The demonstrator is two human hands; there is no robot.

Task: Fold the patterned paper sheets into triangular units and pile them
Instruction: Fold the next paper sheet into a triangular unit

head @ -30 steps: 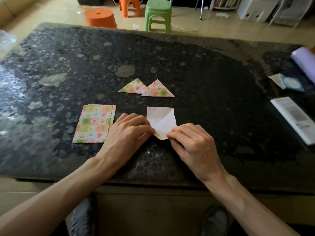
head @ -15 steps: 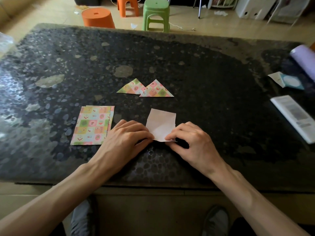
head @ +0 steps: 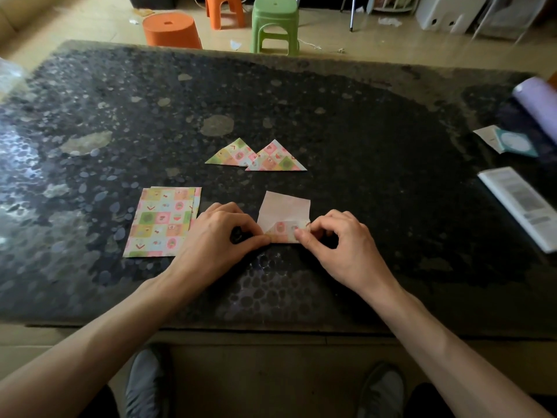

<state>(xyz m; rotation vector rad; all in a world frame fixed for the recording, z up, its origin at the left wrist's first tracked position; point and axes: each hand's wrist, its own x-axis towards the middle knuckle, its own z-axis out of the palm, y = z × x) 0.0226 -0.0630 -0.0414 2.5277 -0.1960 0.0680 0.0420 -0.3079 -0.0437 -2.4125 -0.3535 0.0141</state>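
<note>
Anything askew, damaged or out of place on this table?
Nothing damaged or spilled. The folded triangles overlap at one corner rather than forming a pile, and the unfolded sheet stack is slightly fanned at its right edge.

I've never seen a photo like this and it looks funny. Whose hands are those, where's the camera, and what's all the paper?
There is no machine here. The camera sits on a person's head and looks down, so it sees what they see. Their left hand and right hand each pinch the near edge of a sheet. It lies white side up, with a strip folded up that shows its pattern. It rests on a dark table. Left of it is a stack of flat patterned sheets. Behind it lie two finished triangles, side by side and touching. At the right edge are other papers and a purple roll. Stools stand on the floor beyond.
</note>
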